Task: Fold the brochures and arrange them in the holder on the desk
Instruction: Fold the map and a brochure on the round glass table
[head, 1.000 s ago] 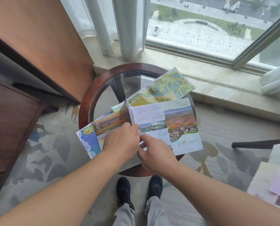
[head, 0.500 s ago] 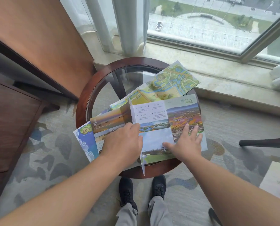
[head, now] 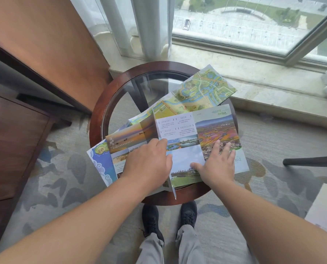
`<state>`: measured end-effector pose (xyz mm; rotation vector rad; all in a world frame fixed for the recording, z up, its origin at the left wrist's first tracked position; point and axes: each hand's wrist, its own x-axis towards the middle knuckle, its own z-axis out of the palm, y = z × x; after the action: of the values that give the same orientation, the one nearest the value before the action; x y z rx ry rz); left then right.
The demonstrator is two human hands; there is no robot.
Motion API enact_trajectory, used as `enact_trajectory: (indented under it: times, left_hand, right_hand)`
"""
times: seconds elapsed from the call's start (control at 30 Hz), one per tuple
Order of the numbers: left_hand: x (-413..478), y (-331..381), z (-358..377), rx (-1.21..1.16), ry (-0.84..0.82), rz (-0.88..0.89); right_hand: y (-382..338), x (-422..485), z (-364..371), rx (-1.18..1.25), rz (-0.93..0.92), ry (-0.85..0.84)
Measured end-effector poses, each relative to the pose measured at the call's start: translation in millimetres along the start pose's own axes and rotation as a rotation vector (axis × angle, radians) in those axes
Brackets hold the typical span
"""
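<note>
While right hand (head: 216, 164), fingers spread flat, pins the brochure (head: 185, 128), left hand (head: 149, 161) curls at its crease (grip unclear). Folding step; next, probably close the left panel.

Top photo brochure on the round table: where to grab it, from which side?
Pinch the right panel's outer edge, coming from the right. The brochure lies open and flat there, and that edge seems to overhang the table rim, so fingers can likely slip under. The left hand presses near the raised left crease; the right hand lies flat on the right panel.
</note>
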<state>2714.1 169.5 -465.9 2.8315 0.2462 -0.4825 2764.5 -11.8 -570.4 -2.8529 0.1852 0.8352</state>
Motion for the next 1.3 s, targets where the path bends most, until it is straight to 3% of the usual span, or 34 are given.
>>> enact_trajectory:
  times: [0.57, 0.77, 1.17, 1.3]
  left_hand:
    - [-5.3, -2.7, 1.7, -0.013, -0.015, 0.001]
    - [-5.8, -3.5, 5.3, 0.000, -0.006, 0.003]
    - [-3.6, -0.8, 7.2, -0.013, 0.010, 0.000]
    - [-4.9, -3.9, 9.7, -0.008, 0.028, 0.002]
  right_hand:
    - [-12.6, 19.0, -15.4, 0.005, -0.070, 0.084]
    - [-32.0, 46.7, -13.6, -0.006, -0.043, -0.005]
    - [-46.2, 59.6, -21.4, 0.029, -0.023, -0.028]
    - [-49.6, 73.7, -24.7, -0.051, -0.127, 0.041]
